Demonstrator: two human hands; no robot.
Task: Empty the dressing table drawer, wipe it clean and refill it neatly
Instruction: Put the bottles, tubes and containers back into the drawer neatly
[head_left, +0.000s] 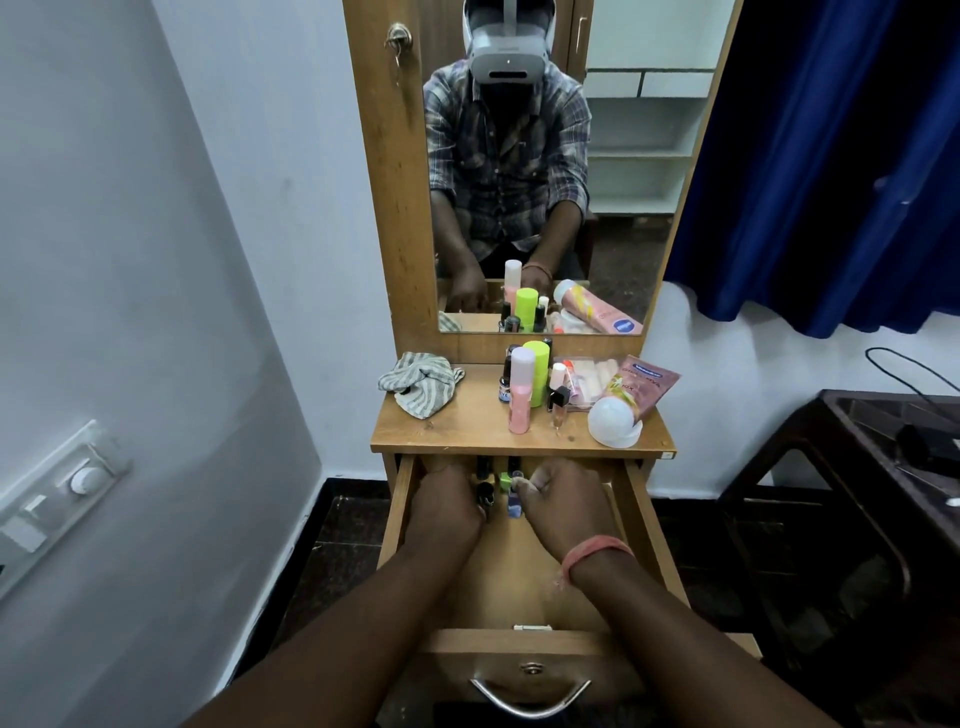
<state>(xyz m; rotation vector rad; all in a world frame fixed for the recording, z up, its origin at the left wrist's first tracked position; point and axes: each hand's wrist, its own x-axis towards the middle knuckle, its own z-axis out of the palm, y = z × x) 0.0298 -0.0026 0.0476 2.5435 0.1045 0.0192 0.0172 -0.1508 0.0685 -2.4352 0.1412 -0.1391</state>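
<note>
Drawer pulled right out toward me, its handle nearest of all. Both my hands are deep inside, at the far end under the table edge. My left hand is curled around a dark bottle; my right hand pinches a small blue bottle by its top. More little bottles stand just beyond my fingers, upright, long axes vertical, between the two hands and about equally near each. I'd say either can take the next one, lifting straight up to clear the table edge.

Further on, up on the table: striped cloth at left, well apart from the toiletries on the right. A pink tube carries a blue label; I can't read it. Behind, the mirror.
</note>
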